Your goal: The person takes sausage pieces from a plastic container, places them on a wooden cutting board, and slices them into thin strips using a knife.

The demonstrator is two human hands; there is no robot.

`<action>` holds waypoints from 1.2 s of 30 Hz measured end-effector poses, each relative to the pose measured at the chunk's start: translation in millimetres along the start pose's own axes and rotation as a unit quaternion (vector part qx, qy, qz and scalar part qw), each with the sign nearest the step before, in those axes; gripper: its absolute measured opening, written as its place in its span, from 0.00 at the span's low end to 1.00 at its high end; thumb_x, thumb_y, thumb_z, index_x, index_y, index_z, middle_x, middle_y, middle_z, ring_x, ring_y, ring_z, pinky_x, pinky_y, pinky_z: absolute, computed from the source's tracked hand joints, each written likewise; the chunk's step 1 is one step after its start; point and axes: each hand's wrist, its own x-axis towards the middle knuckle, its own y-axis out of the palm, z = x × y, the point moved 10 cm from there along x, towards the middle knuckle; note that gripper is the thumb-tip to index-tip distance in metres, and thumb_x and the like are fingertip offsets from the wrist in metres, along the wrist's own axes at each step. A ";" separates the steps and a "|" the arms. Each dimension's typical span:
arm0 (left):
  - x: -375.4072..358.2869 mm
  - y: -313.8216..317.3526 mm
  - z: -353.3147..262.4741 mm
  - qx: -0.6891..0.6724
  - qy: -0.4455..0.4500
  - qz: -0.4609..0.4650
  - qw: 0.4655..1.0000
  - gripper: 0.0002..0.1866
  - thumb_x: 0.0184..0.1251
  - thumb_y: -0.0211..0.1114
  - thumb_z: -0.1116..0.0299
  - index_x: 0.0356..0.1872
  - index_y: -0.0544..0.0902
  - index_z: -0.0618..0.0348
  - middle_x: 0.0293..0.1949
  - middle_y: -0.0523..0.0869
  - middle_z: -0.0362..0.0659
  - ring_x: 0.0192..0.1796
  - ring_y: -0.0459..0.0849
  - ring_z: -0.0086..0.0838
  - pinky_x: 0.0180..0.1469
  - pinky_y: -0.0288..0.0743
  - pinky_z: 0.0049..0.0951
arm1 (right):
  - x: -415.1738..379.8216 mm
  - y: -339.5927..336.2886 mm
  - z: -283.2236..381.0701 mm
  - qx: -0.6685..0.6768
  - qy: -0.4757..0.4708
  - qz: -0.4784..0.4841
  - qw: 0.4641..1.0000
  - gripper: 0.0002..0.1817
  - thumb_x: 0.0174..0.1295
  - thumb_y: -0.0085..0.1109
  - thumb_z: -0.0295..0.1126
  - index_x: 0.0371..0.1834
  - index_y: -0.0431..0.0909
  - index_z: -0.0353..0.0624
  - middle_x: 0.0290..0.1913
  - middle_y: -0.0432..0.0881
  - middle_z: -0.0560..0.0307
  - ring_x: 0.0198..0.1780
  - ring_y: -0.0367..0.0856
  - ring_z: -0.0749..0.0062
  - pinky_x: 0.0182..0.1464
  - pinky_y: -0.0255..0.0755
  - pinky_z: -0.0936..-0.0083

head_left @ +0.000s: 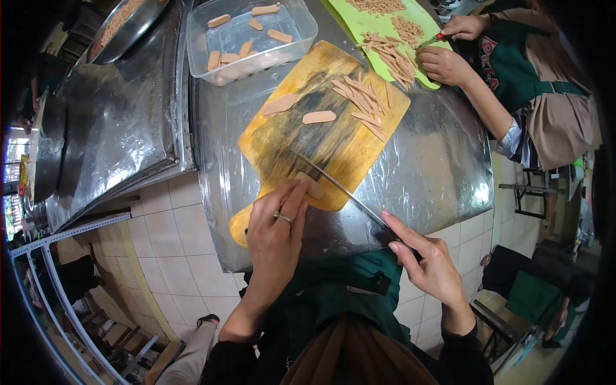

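My left hand (277, 228), a ring on one finger, presses down on a pinkish sausage piece (314, 188) at the near edge of the worn yellow cutting board (289, 154). In my right hand (427, 260) I grip a knife (340, 189) whose thin blade lies across the board beside that piece. Two flat sausage slices (319, 117) lie mid-board, and a pile of thin cut strips (362, 102) sits at the far end.
A clear plastic tub (301, 35) with several sausage pieces stands beyond the board. Another person's hands (446, 64) cut strips on a green board (359, 22) at the far right. A metal bowl (128, 29) rests at the far left of the foil-covered counter (436, 167).
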 end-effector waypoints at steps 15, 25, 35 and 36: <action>-7.1 8.5 -6.7 0.120 0.080 -0.017 0.989 0.23 0.56 0.77 0.78 0.55 0.90 0.53 0.58 0.88 0.38 0.48 0.84 0.34 0.51 0.79 0.34 | -1.1 10.5 25.0 -0.106 -0.013 0.078 0.991 0.33 0.71 0.60 0.23 0.79 0.70 0.57 0.45 0.89 0.48 0.26 0.80 0.57 0.35 0.83 0.64; -7.5 11.0 -4.8 0.133 0.080 -0.006 0.988 0.22 0.54 0.78 0.77 0.53 0.91 0.53 0.55 0.90 0.37 0.47 0.84 0.33 0.50 0.77 0.32 | -7.4 21.7 20.0 -0.099 0.056 0.109 0.988 0.34 0.64 0.65 0.17 0.76 0.75 0.48 0.23 0.76 0.49 0.23 0.77 0.58 0.31 0.76 0.65; -6.1 11.6 -4.7 0.146 0.087 0.004 0.985 0.22 0.53 0.78 0.76 0.52 0.92 0.50 0.55 0.90 0.36 0.44 0.83 0.30 0.47 0.75 0.28 | 20.5 36.1 16.3 -0.085 0.031 0.123 0.988 0.38 0.63 0.63 0.16 0.78 0.71 0.51 0.27 0.80 0.45 0.24 0.81 0.55 0.32 0.80 0.63; -5.5 11.2 -5.1 0.146 0.087 0.002 0.985 0.22 0.53 0.78 0.76 0.52 0.92 0.50 0.55 0.90 0.35 0.44 0.83 0.30 0.47 0.75 0.28 | 28.7 36.2 16.7 -0.085 0.002 0.109 0.990 0.40 0.64 0.62 0.17 0.80 0.68 0.55 0.29 0.83 0.44 0.24 0.82 0.55 0.30 0.82 0.61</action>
